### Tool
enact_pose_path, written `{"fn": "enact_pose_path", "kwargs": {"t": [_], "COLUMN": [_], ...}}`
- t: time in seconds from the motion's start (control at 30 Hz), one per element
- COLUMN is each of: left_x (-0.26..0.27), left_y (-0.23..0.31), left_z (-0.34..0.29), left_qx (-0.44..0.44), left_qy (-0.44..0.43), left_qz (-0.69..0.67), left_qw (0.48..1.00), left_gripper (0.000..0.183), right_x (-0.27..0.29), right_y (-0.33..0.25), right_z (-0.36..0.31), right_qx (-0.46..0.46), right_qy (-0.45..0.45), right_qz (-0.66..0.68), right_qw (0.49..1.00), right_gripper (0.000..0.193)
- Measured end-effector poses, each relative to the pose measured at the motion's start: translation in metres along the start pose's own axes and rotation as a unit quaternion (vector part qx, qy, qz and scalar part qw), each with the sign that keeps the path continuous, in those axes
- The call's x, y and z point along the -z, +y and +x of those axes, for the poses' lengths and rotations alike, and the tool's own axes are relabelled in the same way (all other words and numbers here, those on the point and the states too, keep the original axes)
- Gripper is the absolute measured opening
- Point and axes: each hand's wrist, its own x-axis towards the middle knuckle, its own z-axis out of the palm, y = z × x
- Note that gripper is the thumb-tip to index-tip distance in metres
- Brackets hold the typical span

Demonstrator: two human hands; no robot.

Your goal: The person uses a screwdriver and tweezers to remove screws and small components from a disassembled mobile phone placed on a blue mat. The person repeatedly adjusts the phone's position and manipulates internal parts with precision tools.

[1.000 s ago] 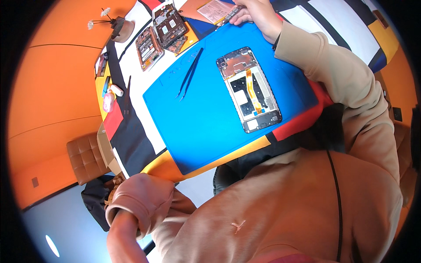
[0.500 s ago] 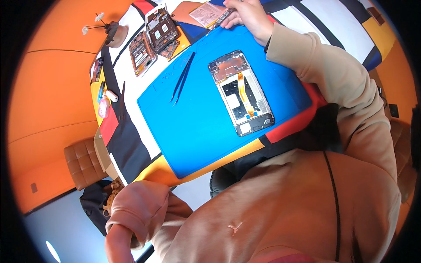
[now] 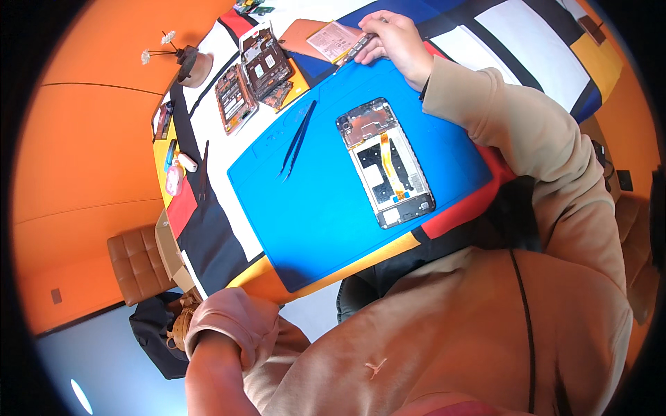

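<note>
My right hand (image 3: 394,38) reaches to the far edge of the blue work mat (image 3: 326,208), its fingers closed around a thin grey tool (image 3: 356,48). Beside the tool lies a flat pinkish rectangular part (image 3: 331,40). An opened phone (image 3: 385,163) with its insides showing lies on the mat, nearer to me than the hand. Black tweezers (image 3: 297,139) rest on the mat to its left. My left hand is out of sight; only its bent beige sleeve (image 3: 229,326) shows at the lower left.
Two more dismantled phones (image 3: 251,76) lie beyond the mat on the colour-block tablecloth (image 3: 208,229). A small vase with dried flowers (image 3: 191,64) stands at the table's far left. Small pink and white items (image 3: 175,173) sit near the left edge. A brown chair (image 3: 135,263) stands below.
The view has shifted a little, so the table sits slightly lower and more to the right. My right hand stays at the mat's far edge on the grey tool.
</note>
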Motion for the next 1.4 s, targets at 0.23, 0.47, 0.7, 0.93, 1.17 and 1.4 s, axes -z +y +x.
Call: {"fn": "enact_pose_path", "kwargs": {"t": [0.23, 0.47, 0.7, 0.93, 1.17, 1.4], "left_x": [0.01, 0.022, 0.016, 0.001, -0.018, -0.038], "left_y": [0.003, 0.017, 0.018, 0.023, 0.032, 0.029], "left_z": [0.007, 0.002, -0.006, -0.016, -0.019, -0.019], "left_qx": [-0.034, -0.05, -0.036, -0.025, -0.015, -0.042], "left_qy": [-0.047, -0.079, -0.056, -0.024, -0.011, 0.005], "left_qz": [0.176, 0.314, 0.433, 0.623, 0.776, 0.928], "left_qw": [0.983, 0.945, 0.899, 0.781, 0.63, 0.371], "left_gripper": [0.019, 0.024, 0.025, 0.026, 0.028, 0.029], "right_x": [-0.007, -0.013, -0.009, -0.004, -0.003, -0.001], "right_y": [0.003, 0.003, -0.001, -0.003, -0.004, -0.002], "right_z": [0.001, 0.004, 0.004, 0.005, 0.004, 0.005], "right_qx": [-0.011, -0.03, -0.029, -0.042, -0.029, -0.029], "right_qy": [0.009, 0.018, 0.014, -0.004, -0.011, -0.015], "right_qz": [0.038, 0.12, 0.098, 0.107, 0.109, 0.11], "right_qw": [0.999, 0.992, 0.995, 0.993, 0.994, 0.993], "right_gripper": [0.026, 0.017, 0.019, 0.018, 0.018, 0.017]}}
